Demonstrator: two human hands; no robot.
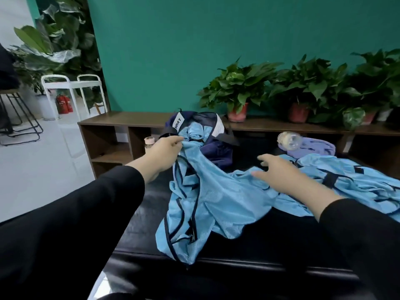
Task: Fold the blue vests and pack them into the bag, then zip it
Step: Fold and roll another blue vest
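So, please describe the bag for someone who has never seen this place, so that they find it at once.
Find the long wooden shelf under the green wall, with its row of potted plants. At its middle, behind the black bench, stands the bag. It is the only navy thing there, open on top, with a white label and pale blue cloth inside.

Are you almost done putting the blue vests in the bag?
Not yet. One rolled-up vest already sits in the open navy bag. The left hand grips an unfolded vest near the bag, while the right hand reaches over it with straight fingers. More vests lie loose on the black bench. Folding, packing and zipping remain.
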